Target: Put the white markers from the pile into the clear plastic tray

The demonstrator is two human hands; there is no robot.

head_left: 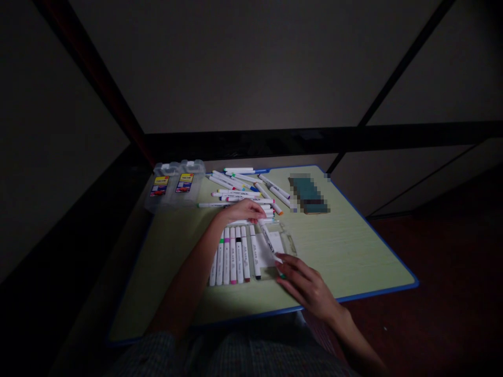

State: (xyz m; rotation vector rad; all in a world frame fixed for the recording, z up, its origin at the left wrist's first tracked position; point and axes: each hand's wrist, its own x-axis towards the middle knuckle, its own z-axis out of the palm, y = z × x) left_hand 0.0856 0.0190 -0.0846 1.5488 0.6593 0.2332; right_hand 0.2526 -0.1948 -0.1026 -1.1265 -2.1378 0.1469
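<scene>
A white marker [268,238] with a green end slants above a clear plastic case [291,246]. My right hand [308,283] is closed around its lower, green end. My left hand [247,210] reaches over from the left, its fingers pinched at the marker's upper end. Below my hands, a row of white markers [232,259] lies side by side in the case, their coloured ends and bands showing green, purple, pink and black. One dark-tipped marker [255,256] lies slightly apart, right of the row, beside a white sheet [264,250].
Loose white markers [239,193] are scattered behind my left hand. A clear lidded case [173,191] with bright labels sits at the table's far left. Toward the far right lies a blurred green object [308,193]. The light-green table [346,256] has a blue edge; a wall stands behind.
</scene>
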